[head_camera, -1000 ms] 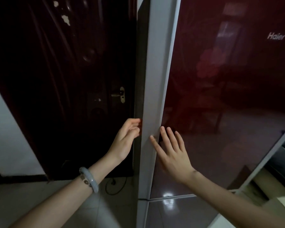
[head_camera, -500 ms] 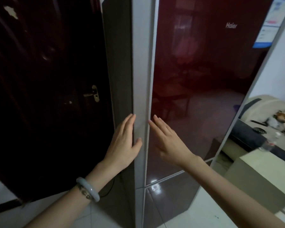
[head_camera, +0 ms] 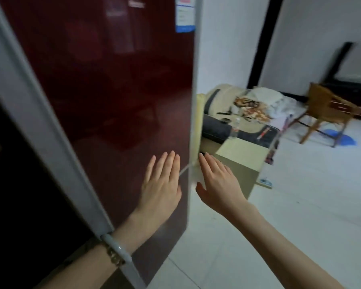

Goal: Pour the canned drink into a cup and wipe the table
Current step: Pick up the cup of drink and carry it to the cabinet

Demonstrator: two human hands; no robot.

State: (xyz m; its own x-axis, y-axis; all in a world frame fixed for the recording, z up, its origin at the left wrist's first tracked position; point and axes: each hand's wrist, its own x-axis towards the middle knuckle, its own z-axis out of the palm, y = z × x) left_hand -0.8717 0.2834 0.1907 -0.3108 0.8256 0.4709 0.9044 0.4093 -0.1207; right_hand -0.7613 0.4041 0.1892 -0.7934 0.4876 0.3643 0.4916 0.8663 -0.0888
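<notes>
Head-worn camera looks forward and down, close to the fridge door (head_camera: pixel 104 101).

Our view swings right. The dark door (head_camera: pixel 13 184), which filled the left half a second ago, shrinks to a strip at the left edge, and the red fridge door (head_camera: pixel 113 90) takes its place. We see the left hand (head_camera: pixel 162 184) leave the fridge's grey side and lie flat on the red front, fingers straight. The right hand (head_camera: pixel 217 182) slides off the red front to the door's right edge (head_camera: pixel 194 122). Beyond that edge the sofa (head_camera: pixel 217 130) and bottle (head_camera: pixel 234 130) come fully into view, and a wooden chair (head_camera: pixel 325 109) appears.
</notes>
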